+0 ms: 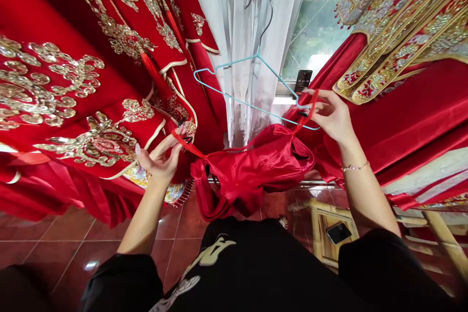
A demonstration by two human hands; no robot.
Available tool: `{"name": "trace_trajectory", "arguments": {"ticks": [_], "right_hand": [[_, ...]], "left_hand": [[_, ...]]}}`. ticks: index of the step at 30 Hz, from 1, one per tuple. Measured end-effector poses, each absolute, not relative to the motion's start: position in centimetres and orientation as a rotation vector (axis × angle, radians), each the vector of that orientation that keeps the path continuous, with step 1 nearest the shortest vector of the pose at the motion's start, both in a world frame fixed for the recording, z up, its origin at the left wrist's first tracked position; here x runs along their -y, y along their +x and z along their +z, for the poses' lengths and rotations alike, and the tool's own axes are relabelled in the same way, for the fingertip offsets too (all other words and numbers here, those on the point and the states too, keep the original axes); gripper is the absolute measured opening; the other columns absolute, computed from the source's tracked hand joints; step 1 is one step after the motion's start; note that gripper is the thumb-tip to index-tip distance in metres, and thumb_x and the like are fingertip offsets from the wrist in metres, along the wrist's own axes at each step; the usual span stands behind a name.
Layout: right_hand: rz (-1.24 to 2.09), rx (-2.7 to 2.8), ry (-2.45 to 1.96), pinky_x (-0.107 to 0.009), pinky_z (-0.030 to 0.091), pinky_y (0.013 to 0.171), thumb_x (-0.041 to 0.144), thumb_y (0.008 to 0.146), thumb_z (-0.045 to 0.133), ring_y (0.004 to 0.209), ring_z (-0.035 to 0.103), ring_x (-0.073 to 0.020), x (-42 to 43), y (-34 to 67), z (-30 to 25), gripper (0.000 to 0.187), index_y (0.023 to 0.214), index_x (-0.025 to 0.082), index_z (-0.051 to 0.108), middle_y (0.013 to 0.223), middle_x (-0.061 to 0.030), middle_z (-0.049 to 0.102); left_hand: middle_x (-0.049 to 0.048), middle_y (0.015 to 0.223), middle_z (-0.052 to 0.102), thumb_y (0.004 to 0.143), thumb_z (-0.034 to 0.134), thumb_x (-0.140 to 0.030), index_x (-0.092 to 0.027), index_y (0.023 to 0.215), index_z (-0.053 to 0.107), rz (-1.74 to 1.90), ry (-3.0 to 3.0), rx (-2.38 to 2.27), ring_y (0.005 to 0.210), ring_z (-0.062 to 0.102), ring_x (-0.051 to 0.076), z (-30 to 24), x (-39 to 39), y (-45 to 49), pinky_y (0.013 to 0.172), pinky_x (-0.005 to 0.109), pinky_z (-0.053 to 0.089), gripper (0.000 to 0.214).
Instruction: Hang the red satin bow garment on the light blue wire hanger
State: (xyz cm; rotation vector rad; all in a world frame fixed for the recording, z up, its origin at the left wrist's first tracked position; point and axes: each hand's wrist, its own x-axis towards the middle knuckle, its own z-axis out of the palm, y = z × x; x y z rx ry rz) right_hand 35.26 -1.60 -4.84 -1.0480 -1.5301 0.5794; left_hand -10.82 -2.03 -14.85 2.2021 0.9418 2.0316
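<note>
Because red straps [190, 144] carry red satin garment [252, 170], your left grip [159, 163] and right grip [331, 116] clamp them taut beside blue wire hanger [278, 78].

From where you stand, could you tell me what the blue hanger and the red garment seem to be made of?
The blue hanger looks like plastic-coated wire: thin, bent, with a smooth pale-blue finish. The red garment looks like satin, perhaps synthetic, judging by its glossy sheen and soft folds.

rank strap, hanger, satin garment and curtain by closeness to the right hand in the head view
From the right hand:
1. Strap and hanger, too close to call, both at its fingers
2. Satin garment, just below and to the left
3. Curtain, farther left, behind the hanger
</note>
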Motion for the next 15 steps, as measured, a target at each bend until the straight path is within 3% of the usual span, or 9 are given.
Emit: {"name": "trace_trajectory", "arguments": {"ticks": [3,5,8,10,13,15], "right_hand": [[0.682,1.580,-1.107,-0.027,0.057,0.060,0.025,0.069,0.085,0.066,0.064,-0.0095,1.3,34.0,-3.2,0.054,0.115,0.027,0.058,0.115,-0.0029,0.071],[0.680,1.602,-1.126,-0.025,0.051,0.053,0.025,0.073,0.082,0.054,0.054,-0.0064,1.3,33.5,-2.8,0.044,0.111,0.025,0.060,0.098,0.0012,0.071],[0.543,1.675,-1.190,-0.026,0.051,0.060,0.026,0.074,0.081,0.060,0.057,-0.0095,1.2,33.4,-2.6,0.026,0.096,0.020,0.070,0.082,0.0013,0.070],[0.453,1.674,-1.229,-0.027,0.051,0.065,0.025,0.073,0.082,0.068,0.062,-0.0126,0.9,33.8,-2.4,0.018,0.087,0.017,0.075,0.077,-0.0007,0.071],[0.389,1.597,-1.264,-0.026,0.046,0.063,0.019,0.073,0.082,0.063,0.058,-0.0108,-0.1,35.0,-1.9,0.009,0.076,0.013,0.076,0.069,-0.0016,0.070],[0.368,1.614,-1.272,-0.025,0.042,0.060,0.019,0.074,0.083,0.058,0.052,-0.0084,-1.0,35.9,-1.5,0.009,0.072,0.013,0.076,0.064,-0.0006,0.069]], "left_hand": [[0.0127,0.124,0.069,0.077,0.079,-0.062,-0.035,0.160,0.006,2.040,2.148,-0.915,0.108,0.074,0.033,-15.6,1.8,-10.6,0.096,0.055,0.059,0.113],[0.0117,0.122,0.070,0.077,0.080,-0.062,-0.035,0.160,0.008,2.035,2.135,-0.941,0.106,0.075,0.033,-15.5,1.5,-10.7,0.099,0.055,0.057,0.113],[0.0094,0.121,0.071,0.076,0.081,-0.062,-0.036,0.158,0.016,1.953,2.242,-0.947,0.103,0.076,0.030,-13.8,0.4,-11.0,0.104,0.053,0.056,0.108],[0.0110,0.133,0.067,0.078,0.081,-0.059,-0.034,0.158,0.018,1.934,2.236,-0.929,0.106,0.075,0.027,-11.6,-0.8,-10.9,0.104,0.048,0.057,0.105],[0.0138,0.157,0.045,0.077,0.084,-0.055,-0.026,0.160,0.015,1.978,2.043,-0.960,0.113,0.072,0.025,-7.6,-2.9,-10.5,0.101,0.043,0.060,0.112],[0.0122,0.163,0.037,0.072,0.090,-0.048,-0.023,0.160,0.013,1.925,1.963,-0.980,0.115,0.071,0.024,-5.6,-4.2,-10.2,0.100,0.040,0.062,0.120]]}}
